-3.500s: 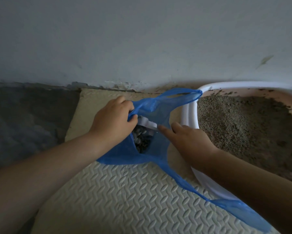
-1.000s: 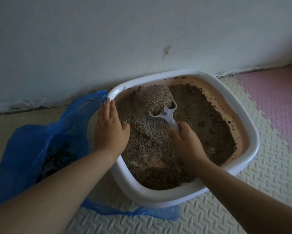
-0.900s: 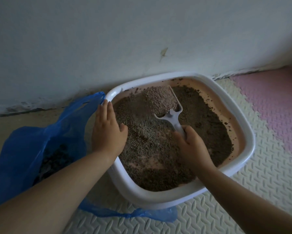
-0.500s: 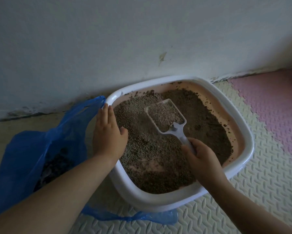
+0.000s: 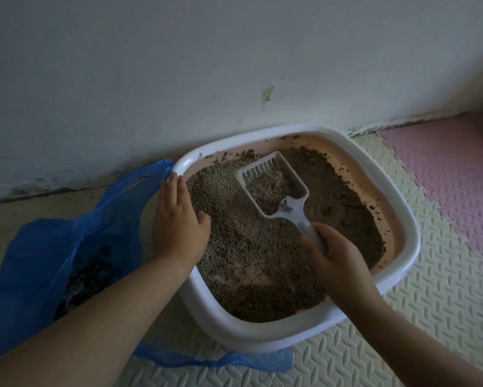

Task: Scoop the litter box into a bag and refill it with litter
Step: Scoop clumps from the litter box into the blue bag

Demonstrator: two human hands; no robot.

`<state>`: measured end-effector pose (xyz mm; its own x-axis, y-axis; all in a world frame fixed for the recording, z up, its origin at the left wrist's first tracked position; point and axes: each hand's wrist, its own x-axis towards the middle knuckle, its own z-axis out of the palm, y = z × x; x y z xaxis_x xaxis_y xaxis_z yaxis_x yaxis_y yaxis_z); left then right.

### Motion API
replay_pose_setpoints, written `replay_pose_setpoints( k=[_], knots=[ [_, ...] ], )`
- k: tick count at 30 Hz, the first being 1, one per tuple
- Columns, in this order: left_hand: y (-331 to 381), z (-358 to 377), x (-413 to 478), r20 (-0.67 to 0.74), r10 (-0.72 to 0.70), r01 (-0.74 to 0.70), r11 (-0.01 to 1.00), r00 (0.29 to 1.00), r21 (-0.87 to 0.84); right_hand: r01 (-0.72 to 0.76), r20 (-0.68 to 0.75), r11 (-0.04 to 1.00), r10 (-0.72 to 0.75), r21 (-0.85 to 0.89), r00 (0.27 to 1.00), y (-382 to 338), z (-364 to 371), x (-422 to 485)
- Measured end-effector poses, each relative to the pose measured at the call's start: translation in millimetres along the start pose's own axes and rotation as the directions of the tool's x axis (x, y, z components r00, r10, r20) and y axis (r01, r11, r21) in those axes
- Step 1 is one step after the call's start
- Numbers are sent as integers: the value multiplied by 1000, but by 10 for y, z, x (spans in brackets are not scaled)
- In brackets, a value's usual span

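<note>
A white litter box (image 5: pixel 402 219) with a pink inner wall stands against the wall, filled with brown-grey litter (image 5: pixel 245 247). My right hand (image 5: pixel 338 258) grips the handle of a white slotted scoop (image 5: pixel 273 188), which is lifted above the litter with a clump of litter in its bowl. My left hand (image 5: pixel 179 219) rests flat on the box's left rim, fingers together, holding nothing. A blue plastic bag (image 5: pixel 45 255) lies open on the floor left of the box, with dark waste inside it.
A white wall (image 5: pixel 234 65) rises right behind the box. Cream embossed foam mats (image 5: pixel 430 317) cover the floor, with a pink mat (image 5: pixel 457 169) at the right. One bag handle trails under the box's front edge.
The scoop has come up out of the litter and much of its load has sifted through the slots. My left hand stays on the rim. Earlier, both hands were at the bag.
</note>
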<state>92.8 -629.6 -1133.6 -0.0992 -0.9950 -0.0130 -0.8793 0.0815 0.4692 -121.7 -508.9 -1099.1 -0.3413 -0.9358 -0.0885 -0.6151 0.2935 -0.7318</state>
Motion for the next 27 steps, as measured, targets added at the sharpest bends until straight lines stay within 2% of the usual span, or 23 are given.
replay_pose_setpoints(
  k=[10, 18, 23, 27],
  knots=[
    [26, -34, -19, 14, -19, 19, 1000, 1000, 10, 6, -8, 1000, -6, 0, 1000, -28, -36, -7],
    [5, -22, -12, 19, -17, 17, 1000, 1000, 3, -44, -18, 998, 44, 38, 999, -25, -81, 74],
    [5, -10, -4, 15, -14, 14, 1000, 1000, 2, -161, 171, 980, 179, -113, 969, 6, -71, 284],
    [1, -3, -6, 10, -9, 9, 1000, 1000, -7, -220, 215, 961, 253, -166, 943, -3, -32, 622]
  ],
)
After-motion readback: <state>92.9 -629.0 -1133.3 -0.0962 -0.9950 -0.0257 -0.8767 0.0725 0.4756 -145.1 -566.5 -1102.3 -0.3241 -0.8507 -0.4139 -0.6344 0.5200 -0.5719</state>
